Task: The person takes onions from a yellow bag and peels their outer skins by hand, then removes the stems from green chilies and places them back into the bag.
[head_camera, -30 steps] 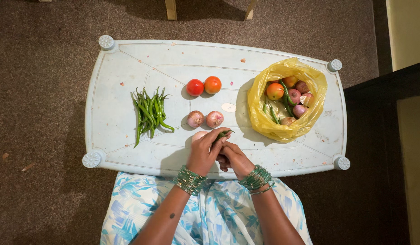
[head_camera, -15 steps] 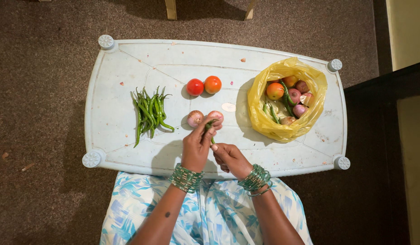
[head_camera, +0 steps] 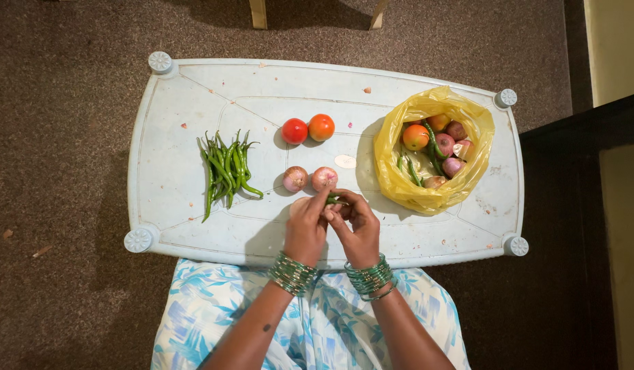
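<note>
My left hand and my right hand meet above the near edge of the pale blue plastic table. Between their fingertips they pinch one green chilli, mostly hidden by the fingers. Just beyond the fingers lie two onions. A third pale onion peeks out under my left hand. Two tomatoes sit farther back. A bunch of green chillies lies to the left.
A yellow plastic bag at the right holds onions, a tomato and several chillies. A small pale peel scrap lies beside it. Brown carpet surrounds the table; wooden legs stand beyond its far edge. A dark cabinet is at the right.
My left hand drew back from the onions toward the table's near edge. My right hand rose and moved forward to join it on the chilli.
</note>
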